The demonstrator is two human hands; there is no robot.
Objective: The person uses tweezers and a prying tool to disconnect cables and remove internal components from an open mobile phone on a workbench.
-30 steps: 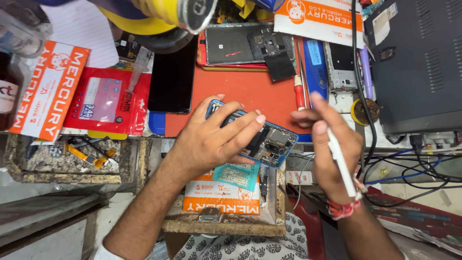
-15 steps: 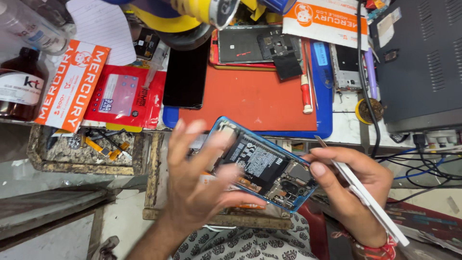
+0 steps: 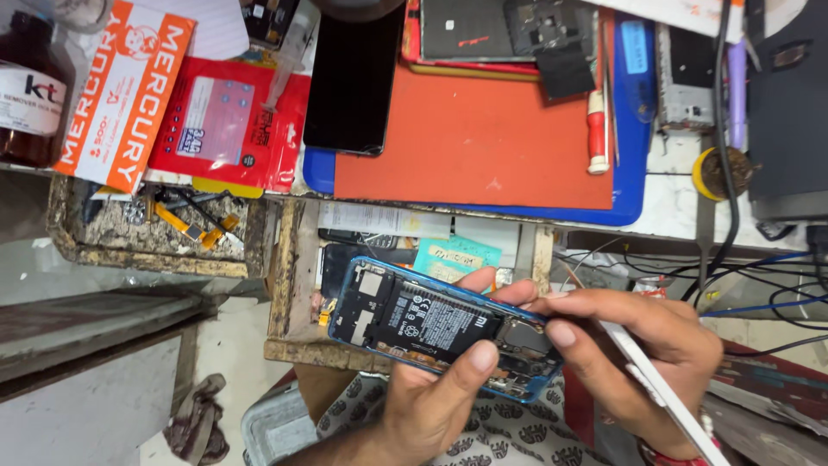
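The opened blue-framed phone (image 3: 444, 328), near and central above the lap, looks light, stiff and fragile inside, best gripped by its edges; left hand (image 3: 431, 401) fingers clamp it; right hand (image 3: 642, 354) fingers pinch a white tool (image 3: 664, 401).

The person's left hand (image 3: 431, 401) is bare, with no ring or glove, and its forearm shows no sleeve as far as the lower edge of the view. The right hand (image 3: 642, 358) is bare too, with short, unpainted nails, and at its wrist sits a band of red and white thread (image 3: 668, 449), only partly in view. Over the lap lies a white garment printed with small dark rounded motifs (image 3: 509, 431).
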